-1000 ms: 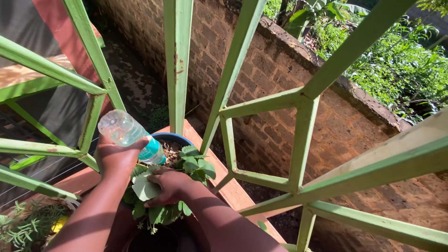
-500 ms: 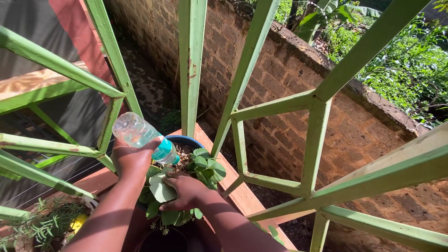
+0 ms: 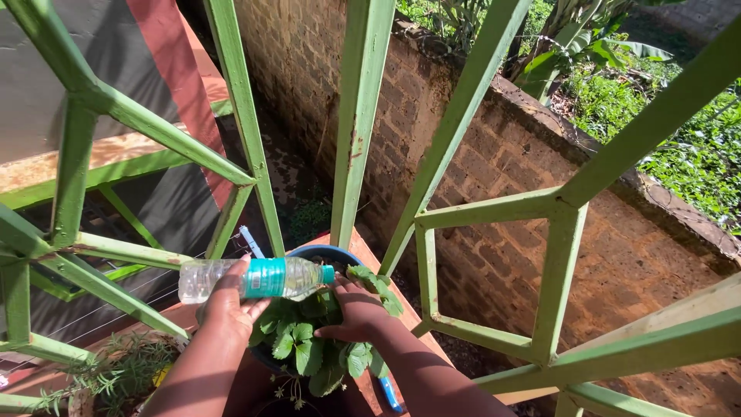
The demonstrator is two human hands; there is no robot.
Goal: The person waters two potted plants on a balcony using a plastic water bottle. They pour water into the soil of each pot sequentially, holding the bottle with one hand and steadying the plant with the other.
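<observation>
Both hands busy, left hand (image 3: 228,309) wrapping bottle (image 3: 255,279), right hand (image 3: 356,310) touching leaves (image 3: 309,347)

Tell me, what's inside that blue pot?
The blue pot holds a leafy green plant, with the right hand pressed among its leaves. The soil is hidden under leaves, the hand and the plastic bottle held by the left hand.

The left hand (image 3: 228,309) holds a plastic bottle (image 3: 255,279) level above the potted plant (image 3: 312,340); the right hand (image 3: 359,313) rests among its leaves.
</observation>
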